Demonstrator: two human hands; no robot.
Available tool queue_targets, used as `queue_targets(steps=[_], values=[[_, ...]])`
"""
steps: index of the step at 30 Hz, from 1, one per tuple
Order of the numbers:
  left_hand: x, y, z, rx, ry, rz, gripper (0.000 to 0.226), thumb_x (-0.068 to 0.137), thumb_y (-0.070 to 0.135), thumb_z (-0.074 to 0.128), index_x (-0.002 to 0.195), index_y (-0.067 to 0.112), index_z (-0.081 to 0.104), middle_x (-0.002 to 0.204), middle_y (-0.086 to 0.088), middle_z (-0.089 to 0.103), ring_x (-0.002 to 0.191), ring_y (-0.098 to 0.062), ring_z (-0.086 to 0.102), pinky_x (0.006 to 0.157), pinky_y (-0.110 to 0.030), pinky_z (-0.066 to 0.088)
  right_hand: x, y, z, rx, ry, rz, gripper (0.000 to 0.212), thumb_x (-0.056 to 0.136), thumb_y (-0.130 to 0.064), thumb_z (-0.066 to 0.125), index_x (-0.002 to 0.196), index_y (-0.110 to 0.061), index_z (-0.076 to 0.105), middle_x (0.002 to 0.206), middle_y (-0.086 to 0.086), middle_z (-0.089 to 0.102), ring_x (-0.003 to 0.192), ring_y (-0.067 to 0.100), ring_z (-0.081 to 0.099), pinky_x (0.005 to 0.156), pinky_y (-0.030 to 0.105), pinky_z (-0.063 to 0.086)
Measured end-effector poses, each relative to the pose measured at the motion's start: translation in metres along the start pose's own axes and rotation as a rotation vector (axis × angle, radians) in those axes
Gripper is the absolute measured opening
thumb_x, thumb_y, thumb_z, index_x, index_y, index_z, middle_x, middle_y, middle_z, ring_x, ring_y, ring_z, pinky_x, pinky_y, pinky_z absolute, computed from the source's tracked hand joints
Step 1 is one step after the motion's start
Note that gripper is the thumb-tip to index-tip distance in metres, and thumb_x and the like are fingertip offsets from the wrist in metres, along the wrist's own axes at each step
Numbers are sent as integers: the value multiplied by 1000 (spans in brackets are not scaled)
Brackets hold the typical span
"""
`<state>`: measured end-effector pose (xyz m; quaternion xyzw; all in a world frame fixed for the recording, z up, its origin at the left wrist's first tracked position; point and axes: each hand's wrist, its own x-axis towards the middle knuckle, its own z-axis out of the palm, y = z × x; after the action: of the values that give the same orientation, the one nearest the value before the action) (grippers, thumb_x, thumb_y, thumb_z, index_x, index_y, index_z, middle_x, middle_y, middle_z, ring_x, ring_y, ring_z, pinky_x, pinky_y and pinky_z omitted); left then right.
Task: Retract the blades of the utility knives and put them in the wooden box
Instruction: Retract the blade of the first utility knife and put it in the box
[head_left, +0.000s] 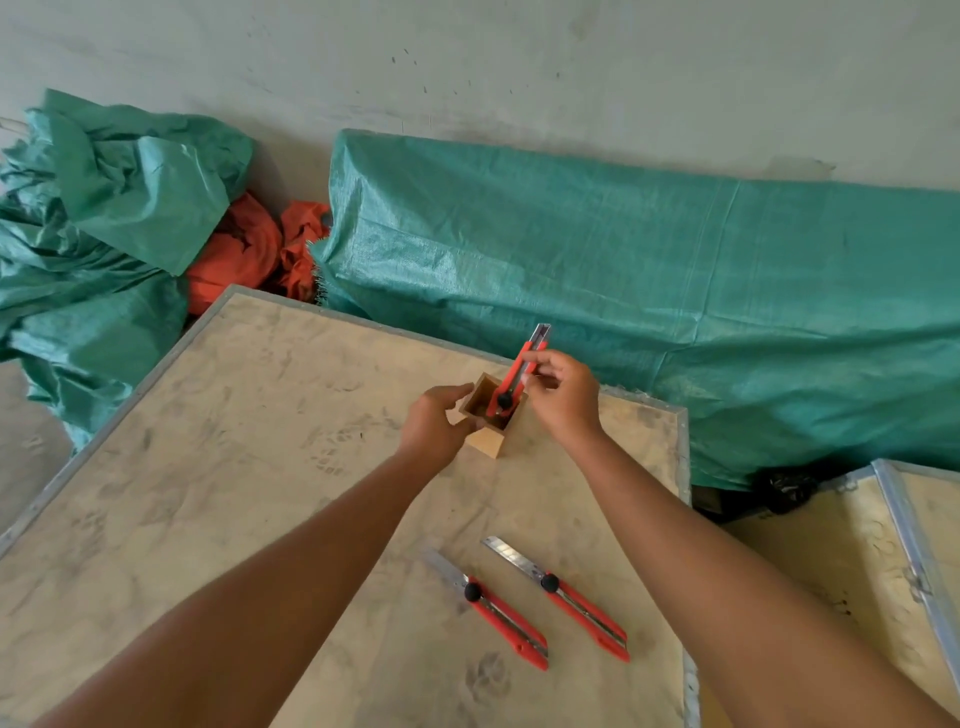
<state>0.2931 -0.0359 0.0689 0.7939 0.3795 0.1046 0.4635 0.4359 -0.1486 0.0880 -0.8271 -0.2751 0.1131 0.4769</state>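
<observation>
1. The right hand (563, 397) pinches a red knife (519, 371) near its upper end, grip closed on the handle, and holds it tilted with its lower end already inside the wooden box (491, 415). Its blade does not show; I judge it drawn in.
2. The left hand (434, 423) cups the box from its nine o'clock side, fingers curled against the wall with nothing else in them, steadying it on the counter (234, 467).
3. The box stands toward the counter's far edge, at about twelve o'clock from the two knives not yet dealt with.
4. The left loose knife (488, 608) and the right loose knife (561, 595) lie side by side on the counter near the person, close but apart, blades pointing to about ten o'clock.
5. Both loose knives have long bare blades out, so neither has been retracted.
6. Progress, as I judge it: one knife nearly stowed, to be let go into the box. Two remain, each needing its blade slid back and then a trip to the box.
</observation>
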Motion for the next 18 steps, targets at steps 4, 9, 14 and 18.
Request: queue_targets(steps=[4,9,14,18], values=[[21,-8,11,68,-87,-102,67,83,23,77,144,23,47,141,-5,56,118,-25,60,86,-31,50,11,17,13,-75,26,-2,27,89,2,70,108,-16,77,105,4,78,85,10,69,70,0,45],[33,-8,15,97,-127,-103,61,84,20,76,140,19,52,135,-8,61,112,-27,61,91,-35,50,16,32,24,-126,3,13,29,89,2,70,110,-16,77,109,6,78,93,14,70,81,15,52],[33,-9,14,114,-130,-97,61,84,22,76,140,20,52,134,-8,62,109,-25,62,82,-29,49,16,34,30,-157,-2,-9,29,88,2,73,110,-15,78,111,4,77,87,8,64,72,0,41],[28,-6,15,113,-103,-99,60,86,21,74,141,19,50,137,-7,60,113,-26,62,83,-29,49,11,33,30,-160,-7,-1,25,88,0,73,109,-13,78,111,5,78,92,18,73,85,26,58]])
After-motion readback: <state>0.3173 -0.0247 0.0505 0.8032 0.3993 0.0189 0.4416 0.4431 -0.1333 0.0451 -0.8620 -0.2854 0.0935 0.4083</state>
